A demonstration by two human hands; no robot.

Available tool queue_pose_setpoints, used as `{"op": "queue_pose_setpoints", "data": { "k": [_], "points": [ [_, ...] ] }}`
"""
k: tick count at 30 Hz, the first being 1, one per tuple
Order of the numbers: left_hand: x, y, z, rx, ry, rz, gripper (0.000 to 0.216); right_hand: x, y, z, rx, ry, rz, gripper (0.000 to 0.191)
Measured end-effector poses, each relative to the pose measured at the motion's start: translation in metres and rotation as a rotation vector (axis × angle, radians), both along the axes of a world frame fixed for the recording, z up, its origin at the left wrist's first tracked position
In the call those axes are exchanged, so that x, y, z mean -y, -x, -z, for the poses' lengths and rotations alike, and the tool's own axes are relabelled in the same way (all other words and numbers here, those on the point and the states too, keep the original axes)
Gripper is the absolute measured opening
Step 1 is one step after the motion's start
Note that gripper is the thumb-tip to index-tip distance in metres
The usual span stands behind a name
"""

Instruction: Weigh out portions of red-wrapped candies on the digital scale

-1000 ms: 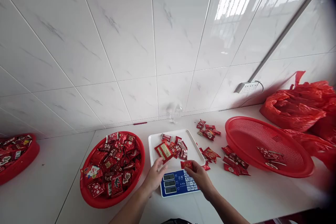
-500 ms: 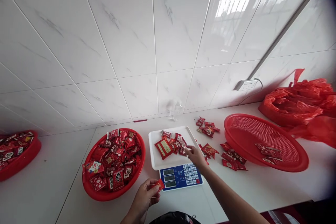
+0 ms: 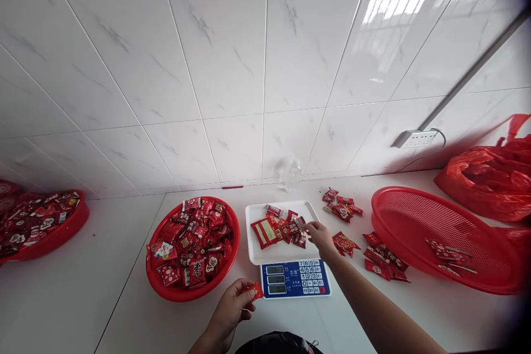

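My left hand (image 3: 234, 310) pinches a small red wrapped candy packet (image 3: 256, 290) in front of the digital scale (image 3: 295, 278). Over the right side of the scale's white tray (image 3: 259, 257), my right hand (image 3: 319, 237) has its thumb and fingers closed on the end of a red candy packet (image 3: 292, 227). Several other red packets lie beneath and around it on the tray. A larger red packet with a pale label (image 3: 265, 232) rests to their left.
A round red basket (image 3: 154, 283) heaped with packets stands left of the scale, another (image 3: 78, 227) farther left. Loose packets (image 3: 342, 208) lie right of the tray. A tilted red basket (image 3: 398, 221) holds a few packets. Behind are a clear bottle (image 3: 293, 176) and red plastic bags (image 3: 489, 177).
The view has turned a little left, so things sit farther right. My right hand has risen slightly with a packet at its fingertips; my left hand keeps its packet.
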State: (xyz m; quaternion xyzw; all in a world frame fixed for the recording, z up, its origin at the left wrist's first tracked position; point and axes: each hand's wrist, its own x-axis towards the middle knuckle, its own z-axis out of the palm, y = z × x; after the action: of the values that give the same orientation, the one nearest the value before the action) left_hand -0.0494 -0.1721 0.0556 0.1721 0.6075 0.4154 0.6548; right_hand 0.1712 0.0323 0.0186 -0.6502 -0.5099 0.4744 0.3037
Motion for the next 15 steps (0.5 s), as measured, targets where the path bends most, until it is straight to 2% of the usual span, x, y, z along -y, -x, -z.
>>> {"op": "queue_pose_setpoints", "data": {
  "k": [3, 6, 9, 11, 15],
  "points": [
    [-0.003, 0.003, 0.002, -0.009, -0.001, -0.06, 0.035, 0.003, -0.01, -0.02, -0.157, -0.033, 0.109, 0.022],
    [-0.009, 0.004, 0.0, -0.022, -0.018, -0.118, 0.045, 0.018, -0.015, -0.046, -0.403, -0.092, 0.181, 0.022],
    [-0.017, 0.001, -0.009, -0.057, -0.081, -0.129, 0.044, 0.045, -0.008, -0.065, -0.558, -0.02, 0.091, 0.028],
    [-0.021, -0.003, -0.017, -0.041, -0.136, -0.065, 0.046, 0.066, 0.003, -0.071, -0.579, 0.092, -0.02, 0.032],
    [-0.025, -0.016, -0.025, 0.029, -0.191, 0.196, 0.046, 0.099, 0.026, -0.069, -0.599, 0.224, -0.188, 0.033]
  ]
}}
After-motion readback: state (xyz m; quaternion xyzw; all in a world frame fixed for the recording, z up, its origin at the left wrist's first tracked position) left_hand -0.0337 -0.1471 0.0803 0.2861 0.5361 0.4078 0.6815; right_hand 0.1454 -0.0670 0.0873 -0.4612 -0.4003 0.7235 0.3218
